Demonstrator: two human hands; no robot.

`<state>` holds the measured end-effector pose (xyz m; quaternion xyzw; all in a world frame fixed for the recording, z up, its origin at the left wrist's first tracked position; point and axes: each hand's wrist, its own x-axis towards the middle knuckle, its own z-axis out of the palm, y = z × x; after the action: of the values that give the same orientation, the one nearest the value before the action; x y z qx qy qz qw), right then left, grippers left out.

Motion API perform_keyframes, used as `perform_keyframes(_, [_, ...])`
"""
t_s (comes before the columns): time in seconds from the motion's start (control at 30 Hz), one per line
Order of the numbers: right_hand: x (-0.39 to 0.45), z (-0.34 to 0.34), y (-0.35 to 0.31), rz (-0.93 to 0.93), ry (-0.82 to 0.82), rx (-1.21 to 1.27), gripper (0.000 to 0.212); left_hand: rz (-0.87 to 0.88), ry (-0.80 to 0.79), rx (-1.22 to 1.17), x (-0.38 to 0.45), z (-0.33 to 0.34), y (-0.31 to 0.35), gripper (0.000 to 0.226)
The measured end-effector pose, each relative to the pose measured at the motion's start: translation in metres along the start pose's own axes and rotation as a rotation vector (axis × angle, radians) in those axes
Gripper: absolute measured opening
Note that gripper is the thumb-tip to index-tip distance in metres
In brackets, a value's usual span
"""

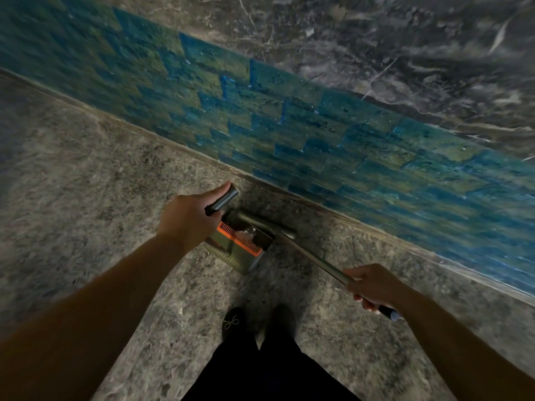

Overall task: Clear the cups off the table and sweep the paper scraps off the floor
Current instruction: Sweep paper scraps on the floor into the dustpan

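Note:
My left hand (pixel 189 218) grips the black handle (pixel 224 199) of a long-handled dustpan. The olive dustpan (pixel 240 250) with an orange comb edge sits on the floor below that hand, and something pale lies inside it (pixel 246 234). My right hand (pixel 373 285) grips the broom's handle (pixel 318 261), which slants up-left to the broom head (pixel 269 225) at the dustpan's mouth. No cups or table are in view. The picture is dim and blurred.
Speckled grey floor (pixel 101 183) lies all around. A wall with a blue tiled band (pixel 289 120) runs diagonally just behind the dustpan, dark marbled stone (pixel 405 53) above it. My two dark shoes (pixel 257 319) stand close below the dustpan.

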<state>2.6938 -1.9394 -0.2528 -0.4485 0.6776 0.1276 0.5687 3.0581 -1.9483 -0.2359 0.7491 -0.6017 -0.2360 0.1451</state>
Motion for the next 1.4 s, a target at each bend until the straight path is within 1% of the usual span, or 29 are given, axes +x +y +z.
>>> perform_keyframes(0.07, [-0.002,-0.001,0.000,-0.017,0.028,0.008,0.041,0.003,0.005,0.003,-0.002,0.000,-0.001,0.062])
perform_keyframes(0.2, [0.007,-0.002,-0.009,-0.005,0.073,-0.056,0.033,0.019,0.015,-0.003,-0.007,0.004,-0.003,0.062])
perform_keyframes(0.3, [0.016,0.000,-0.015,0.019,0.046,-0.136,0.026,0.020,0.026,-0.009,-0.010,0.005,-0.003,0.062])
perform_keyframes(0.43, [0.014,0.007,-0.006,0.054,-0.011,-0.164,0.028,0.014,0.022,0.012,-0.014,0.005,0.000,0.062])
perform_keyframes(0.53, [0.002,0.010,0.004,0.063,-0.037,-0.091,0.032,-0.025,0.017,-0.013,-0.018,0.006,0.001,0.062])
perform_keyframes(0.67, [-0.016,0.017,0.023,0.061,-0.007,0.061,0.036,-0.066,0.021,-0.045,-0.030,0.005,-0.002,0.061])
perform_keyframes(0.77, [-0.022,0.028,0.037,0.042,0.038,0.134,0.042,-0.047,0.020,-0.044,-0.042,0.002,-0.003,0.061])
perform_keyframes(0.87, [-0.031,0.038,0.043,0.028,0.088,0.197,0.042,-0.009,-0.003,-0.061,-0.050,-0.003,-0.003,0.063])
perform_keyframes(0.9, [-0.034,0.041,0.044,0.031,0.093,0.219,0.042,0.018,-0.008,-0.064,-0.052,-0.004,-0.003,0.063])
perform_keyframes(1.0, [-0.050,0.058,0.051,0.069,0.144,0.355,0.041,0.208,-0.009,-0.002,-0.055,-0.005,0.002,0.064])
perform_keyframes(1.03, [-0.056,0.066,0.054,0.088,0.162,0.398,0.041,0.240,-0.029,0.024,-0.055,-0.007,0.003,0.064])
perform_keyframes(1.1, [-0.069,0.088,0.065,0.132,0.214,0.537,0.041,0.289,-0.122,0.033,-0.054,-0.011,0.008,0.063])
perform_keyframes(1.17, [-0.084,0.111,0.079,0.159,0.278,0.627,0.038,0.408,-0.169,0.027,-0.055,-0.013,0.016,0.064])
perform_keyframes(1.23, [-0.096,0.133,0.095,0.198,0.328,0.652,0.035,0.516,-0.176,0.017,-0.056,-0.011,0.026,0.065])
perform_keyframes(1.33, [-0.119,0.159,0.123,0.269,0.407,0.680,0.029,0.575,-0.222,0.053,-0.060,-0.004,0.050,0.066])
perform_keyframes(1.4, [-0.135,0.174,0.141,0.297,0.454,0.691,0.026,0.660,-0.243,0.073,-0.067,0.005,0.069,0.068])
